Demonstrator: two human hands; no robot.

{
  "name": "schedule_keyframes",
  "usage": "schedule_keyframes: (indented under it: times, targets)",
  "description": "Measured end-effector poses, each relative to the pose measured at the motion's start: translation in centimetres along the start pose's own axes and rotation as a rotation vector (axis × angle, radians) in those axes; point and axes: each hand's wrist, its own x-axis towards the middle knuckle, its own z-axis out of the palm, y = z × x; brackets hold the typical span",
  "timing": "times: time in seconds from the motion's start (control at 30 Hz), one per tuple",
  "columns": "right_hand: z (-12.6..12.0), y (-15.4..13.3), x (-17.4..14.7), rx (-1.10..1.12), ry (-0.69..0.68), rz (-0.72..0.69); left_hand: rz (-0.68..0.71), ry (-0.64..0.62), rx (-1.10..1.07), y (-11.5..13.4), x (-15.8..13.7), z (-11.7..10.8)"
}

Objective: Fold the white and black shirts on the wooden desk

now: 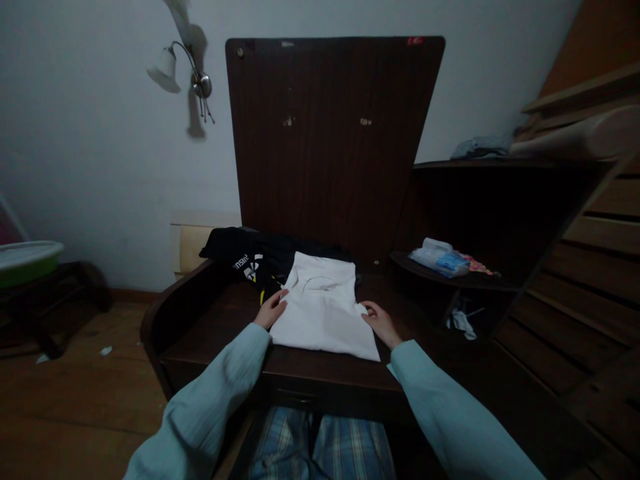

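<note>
A white T-shirt (327, 320) lies flat and partly folded on the dark wooden desk (200, 327), its neckline toward the far side. At its left edge, my left hand (273, 309) has its fingers closed on the fabric. My right hand (381, 323) pinches the opposite edge between thumb and fingers. Just behind and left of the shirt is a heap of black clothing (227, 248) with white lettering and yellow trim, partly covered by the white cloth.
A dark upright panel (330, 133) stands behind the desk. To the right, a corner shelf (500, 283) carries plastic packets (440, 259). A wall lamp (167, 70) hangs at upper left. On the far left, a green basin (30, 267) rests on a dark stool (55, 327).
</note>
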Motion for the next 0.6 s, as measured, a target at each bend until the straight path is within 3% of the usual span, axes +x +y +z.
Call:
schedule_keyframes:
  times: [0.27,0.43,0.6]
  targets:
    - [0.2,0.7,0.4,-0.046,0.049,0.015,-0.013,0.004,0.006,0.3,-0.6,-0.2]
    - [-1.0,0.0,1.8,0.134,0.157,0.053,0.09,0.094,0.018,2.8,0.0,-1.8]
    - [-1.7,-2.1,3.6,0.22,0.04,0.126,0.08,-0.03,0.126,5.5,2.7,-1.6]
